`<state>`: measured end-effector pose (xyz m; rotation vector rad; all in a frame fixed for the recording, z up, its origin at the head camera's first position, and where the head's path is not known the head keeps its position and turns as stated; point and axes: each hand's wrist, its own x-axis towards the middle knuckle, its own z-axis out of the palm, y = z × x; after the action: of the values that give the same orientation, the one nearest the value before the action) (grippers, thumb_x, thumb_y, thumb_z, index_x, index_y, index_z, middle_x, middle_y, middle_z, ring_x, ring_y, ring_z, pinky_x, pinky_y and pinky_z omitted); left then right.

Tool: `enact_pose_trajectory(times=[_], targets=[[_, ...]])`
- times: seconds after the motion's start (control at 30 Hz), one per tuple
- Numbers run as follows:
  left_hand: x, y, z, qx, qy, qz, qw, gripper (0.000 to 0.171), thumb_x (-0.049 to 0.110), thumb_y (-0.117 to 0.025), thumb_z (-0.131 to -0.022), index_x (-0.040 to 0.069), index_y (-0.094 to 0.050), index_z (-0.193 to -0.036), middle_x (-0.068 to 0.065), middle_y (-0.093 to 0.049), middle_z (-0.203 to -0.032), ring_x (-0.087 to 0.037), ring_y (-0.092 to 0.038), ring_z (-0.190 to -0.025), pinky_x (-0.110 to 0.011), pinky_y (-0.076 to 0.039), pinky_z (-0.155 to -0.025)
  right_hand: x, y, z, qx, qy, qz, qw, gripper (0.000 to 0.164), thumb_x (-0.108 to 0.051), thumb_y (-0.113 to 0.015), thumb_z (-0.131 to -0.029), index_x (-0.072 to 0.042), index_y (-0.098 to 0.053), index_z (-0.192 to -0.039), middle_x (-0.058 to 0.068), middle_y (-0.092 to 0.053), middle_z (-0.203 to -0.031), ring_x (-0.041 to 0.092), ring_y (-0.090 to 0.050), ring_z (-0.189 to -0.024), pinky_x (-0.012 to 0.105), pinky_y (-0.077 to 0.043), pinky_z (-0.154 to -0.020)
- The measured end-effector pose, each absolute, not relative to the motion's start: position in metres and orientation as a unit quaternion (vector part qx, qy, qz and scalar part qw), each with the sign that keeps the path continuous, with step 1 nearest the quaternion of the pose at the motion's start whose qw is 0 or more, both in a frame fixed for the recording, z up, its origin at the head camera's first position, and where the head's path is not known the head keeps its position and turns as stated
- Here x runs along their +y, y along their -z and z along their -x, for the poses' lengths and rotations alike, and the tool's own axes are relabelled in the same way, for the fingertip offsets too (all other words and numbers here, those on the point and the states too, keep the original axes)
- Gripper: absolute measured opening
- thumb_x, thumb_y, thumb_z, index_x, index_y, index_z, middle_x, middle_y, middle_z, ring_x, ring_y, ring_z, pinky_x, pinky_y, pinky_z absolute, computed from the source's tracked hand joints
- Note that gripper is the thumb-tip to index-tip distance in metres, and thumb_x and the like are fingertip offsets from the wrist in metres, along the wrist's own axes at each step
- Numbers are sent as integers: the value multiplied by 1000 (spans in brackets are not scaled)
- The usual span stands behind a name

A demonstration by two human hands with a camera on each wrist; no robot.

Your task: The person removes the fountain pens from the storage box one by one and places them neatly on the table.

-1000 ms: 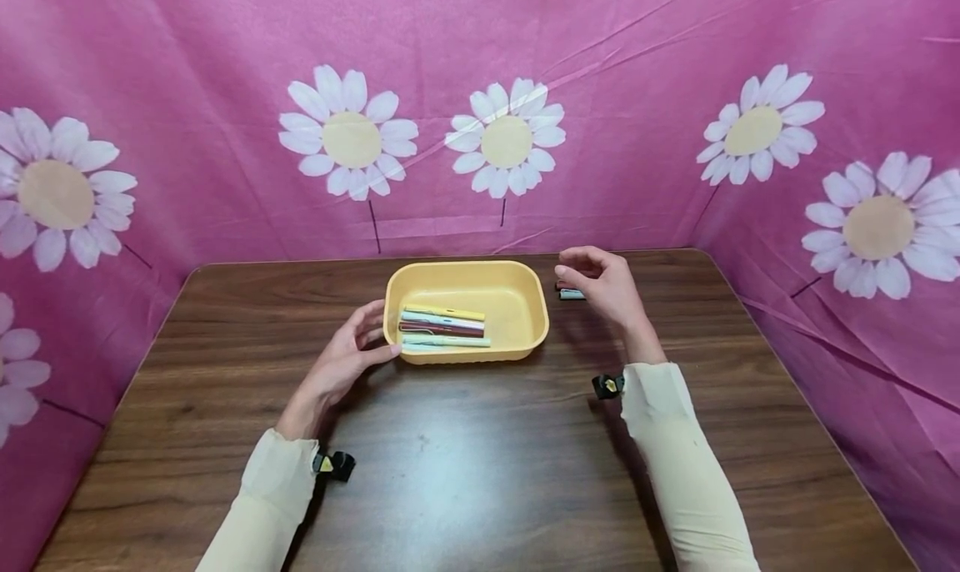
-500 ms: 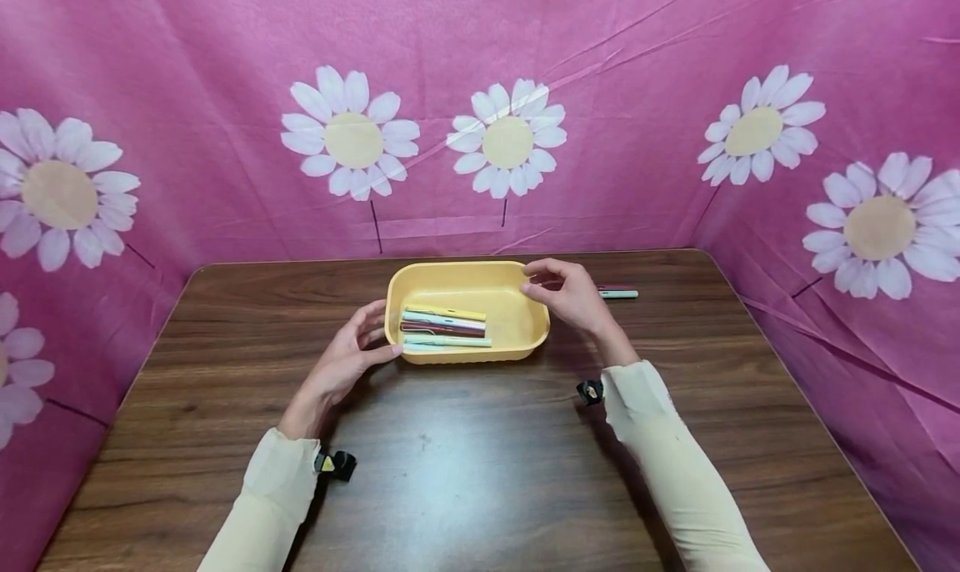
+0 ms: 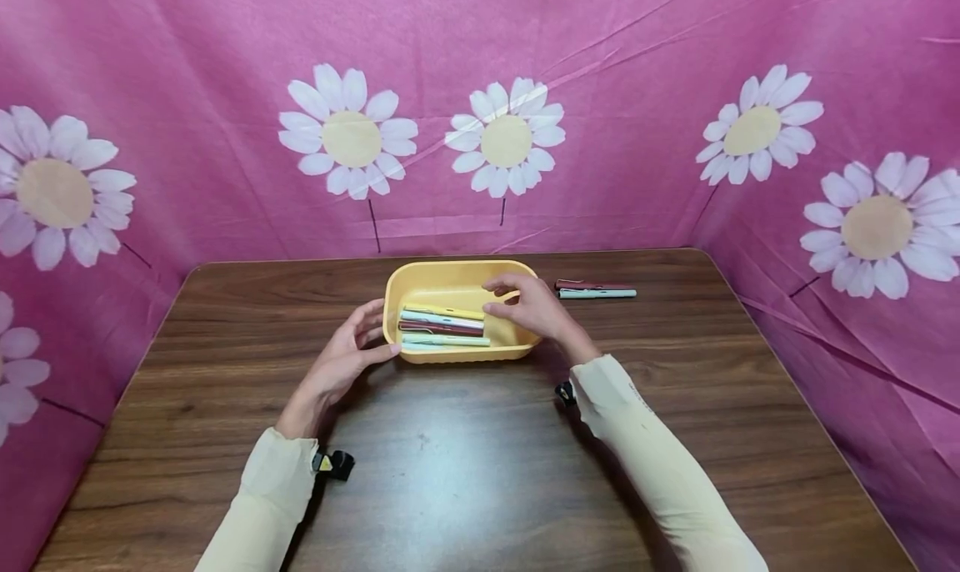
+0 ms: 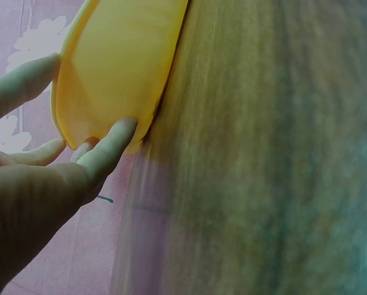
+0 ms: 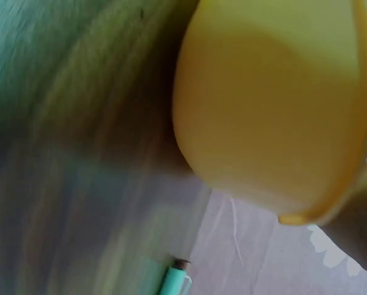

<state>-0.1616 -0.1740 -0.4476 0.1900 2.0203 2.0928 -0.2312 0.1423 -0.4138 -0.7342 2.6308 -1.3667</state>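
Note:
A yellow plastic tub (image 3: 450,357) stands toward the back of the wooden table. In its left half lie several pens side by side, among them a yellow pen (image 3: 446,312), a dark maroon pen (image 3: 442,328) and a pale mint pen (image 3: 450,340). My left hand (image 3: 347,351) holds the tub's left end, thumb at the front corner, fingers on the outer wall; the left wrist view shows fingertips against the yellow tub (image 4: 115,74). My right hand (image 3: 531,307) is over the tub's right half, thumb and fingers apart with nothing seen between them. In the right wrist view the tub hides most of that hand.
Right of the tub, a maroon pen (image 3: 596,286) and a light blue pen (image 3: 600,293) lie together on the table (image 3: 712,372). A pink curtain (image 3: 630,188) printed with white flowers surrounds the table at the back and sides.
My right hand has moved left from above the pens on the table, past the tub's right rim, to over its inside. Those two pens now show in full. My left hand stays put.

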Motion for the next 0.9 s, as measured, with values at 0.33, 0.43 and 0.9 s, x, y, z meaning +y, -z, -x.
enact_pose_trajectory(times=[0.33, 0.43, 0.9], targets=[[-174, 447, 162, 690, -712, -59, 116, 80, -11, -67, -88, 0, -27, -156, -31, -37, -150, -45, -39, -137, -20, -50, -91, 121, 429, 243, 861, 444, 233, 87, 34, -9, -76, -91, 7, -68, -120, 21, -68, -121, 34, -65, -108, 40, -55, -93], [-174, 447, 162, 691, -711, -61, 115, 80, -11, -67, -88, -1, -27, -156, -31, -37, -150, -45, -39, -136, -21, -50, -91, 116, 431, 246, 863, 437, 227, 111, 34, -9, -76, -90, 6, -68, -121, 20, -69, -120, 34, -66, -107, 40, -54, -94], [-174, 445, 161, 689, -713, -60, 119, 81, -11, -68, -88, 2, -27, -157, -29, -38, -151, -44, -39, -137, -22, -51, -92, 111, 441, 255, 886, 367, 234, 157, 17, -5, -75, -90, -1, -77, -106, 4, -74, -91, 14, -64, -85, 29, -54, -81]])
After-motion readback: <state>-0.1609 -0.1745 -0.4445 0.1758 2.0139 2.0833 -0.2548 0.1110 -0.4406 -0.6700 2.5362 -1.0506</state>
